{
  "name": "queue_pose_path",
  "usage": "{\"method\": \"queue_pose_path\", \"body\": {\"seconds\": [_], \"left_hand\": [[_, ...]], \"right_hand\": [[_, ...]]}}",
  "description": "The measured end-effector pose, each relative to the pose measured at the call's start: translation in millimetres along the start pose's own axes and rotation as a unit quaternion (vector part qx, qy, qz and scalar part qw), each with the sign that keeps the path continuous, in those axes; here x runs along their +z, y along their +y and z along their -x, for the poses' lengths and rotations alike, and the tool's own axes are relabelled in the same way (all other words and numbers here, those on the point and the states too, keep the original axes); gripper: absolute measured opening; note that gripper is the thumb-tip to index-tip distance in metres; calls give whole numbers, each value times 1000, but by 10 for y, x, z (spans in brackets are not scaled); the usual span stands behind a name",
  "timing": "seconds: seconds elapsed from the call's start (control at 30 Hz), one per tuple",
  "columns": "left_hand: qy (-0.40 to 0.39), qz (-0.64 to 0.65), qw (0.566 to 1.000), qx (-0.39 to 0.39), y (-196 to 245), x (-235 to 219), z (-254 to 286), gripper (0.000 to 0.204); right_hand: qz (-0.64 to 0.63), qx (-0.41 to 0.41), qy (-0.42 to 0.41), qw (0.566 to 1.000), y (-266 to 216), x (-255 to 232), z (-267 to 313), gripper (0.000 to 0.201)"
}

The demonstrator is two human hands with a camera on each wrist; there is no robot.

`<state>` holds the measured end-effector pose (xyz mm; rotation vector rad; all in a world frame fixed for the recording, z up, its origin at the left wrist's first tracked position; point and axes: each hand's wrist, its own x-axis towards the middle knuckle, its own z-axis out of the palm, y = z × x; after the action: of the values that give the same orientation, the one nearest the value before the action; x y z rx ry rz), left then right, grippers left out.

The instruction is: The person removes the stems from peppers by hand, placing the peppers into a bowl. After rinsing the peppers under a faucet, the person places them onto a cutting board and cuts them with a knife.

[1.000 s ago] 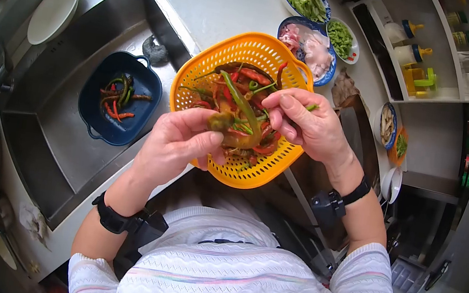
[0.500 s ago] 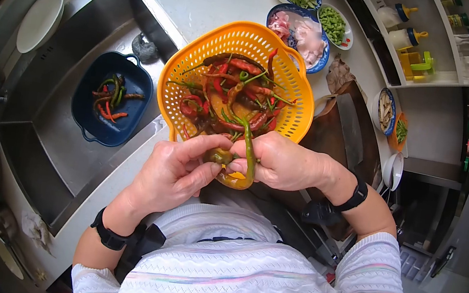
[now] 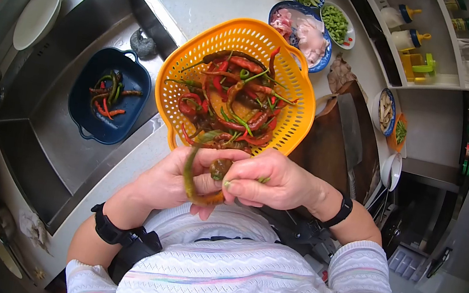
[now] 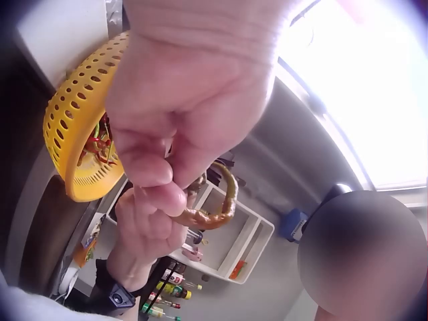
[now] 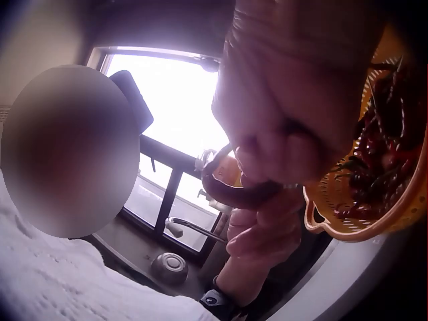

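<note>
Both hands have dropped back from over the orange colander to just below its near rim, against the person's chest, and the long curved pepper has come with them; half a second ago it stood nearly straight between the fingers, now it bows in a loop under the left hand. That looks like a pepper being worked on away from the heap, probably at its stem end, though the fingers hide that end. The left hand curls round the pepper's fatter part, thumb and forefinger closed over it, palm turned toward the colander. The right hand meets it knuckle to knuckle, fingertips pinched on the pepper's end, with a small green bit showing between the fingers. In the left wrist view the pepper hangs as a hook below the clasped fingers. The colander itself has not budged, piled with red and green peppers. Left of it, down in the sink, the blue basin holds a few more peppers.
</note>
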<state>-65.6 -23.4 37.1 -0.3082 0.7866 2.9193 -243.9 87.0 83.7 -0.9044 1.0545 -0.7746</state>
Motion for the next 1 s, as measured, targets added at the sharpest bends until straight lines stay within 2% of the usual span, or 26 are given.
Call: {"method": "queue_pose_path", "body": {"seconds": [0.07, 0.1, 0.17, 0.23, 0.27, 0.3, 0.37, 0.4, 0.47, 0.5, 0.57, 0.6, 0.67, 0.77, 0.8, 0.83, 0.87, 0.93, 0.97, 1.0], "left_hand": [[56, -120, 991, 22, -9, -5, 9, 35], [54, -119, 991, 21, 13, -30, 34, 35], [114, -216, 966, 81, 107, -137, 161, 27], [175, -197, 948, 176, 218, -300, 297, 21], [235, -225, 922, 208, 271, -394, 365, 21], [294, -254, 890, 238, 330, -507, 435, 21], [355, -298, 861, 210, 452, -809, 595, 22], [356, -299, 861, 208, 501, -947, 644, 22], [460, -339, 813, 111, 521, -1164, 680, 26], [460, -338, 813, 111, 498, -1206, 665, 26], [520, -436, 726, 109, 463, -1263, 637, 29], [520, -434, 727, 110, 463, -1254, 626, 29], [480, -423, 756, 134, 458, -1184, 596, 31], [452, -448, 756, 149, 477, -998, 562, 26], [450, -450, 757, 149, 474, -933, 544, 26], [429, -434, 763, 212, 470, -873, 535, 24], [407, -415, 767, 273, 470, -807, 519, 23], [382, -403, 778, 295, 491, -569, 447, 22], [355, -391, 787, 318, 495, -443, 395, 21], [335, -399, 796, 307, 498, -346, 327, 21]], "right_hand": [[85, -7, 11, 996, -2, 1, -15, 19], [25, 25, 36, 999, 23, -48, 6, 20], [-4, 89, 85, 992, -164, -207, 38, 21], [104, 71, 171, 977, -175, -385, -52, 19], [167, 28, 200, 965, -98, -536, -130, 21], [294, -61, 223, 928, 26, -682, -223, 19], [523, -119, 239, 809, 99, -880, -344, 15], [522, -120, 239, 810, 105, -885, -388, 15], [647, -80, 258, 713, 119, -873, -466, 9], [647, -80, 256, 714, 129, -893, -496, 9], [730, 18, 212, 650, 162, -941, -543, 10], [731, 19, 211, 649, 171, -933, -554, 10], [763, 25, 156, 627, 197, -897, -578, 12], [777, 48, 119, 617, 289, -860, -606, 13], [776, 51, 115, 617, 296, -857, -616, 6], [776, 52, 117, 617, 271, -874, -610, 6], [780, 37, 110, 615, 237, -896, -595, 5], [783, 21, 100, 613, 125, -873, -558, 4], [776, -14, 105, 622, 52, -855, -515, 3], [768, -49, 111, 629, -24, -837, -464, 2]]}}
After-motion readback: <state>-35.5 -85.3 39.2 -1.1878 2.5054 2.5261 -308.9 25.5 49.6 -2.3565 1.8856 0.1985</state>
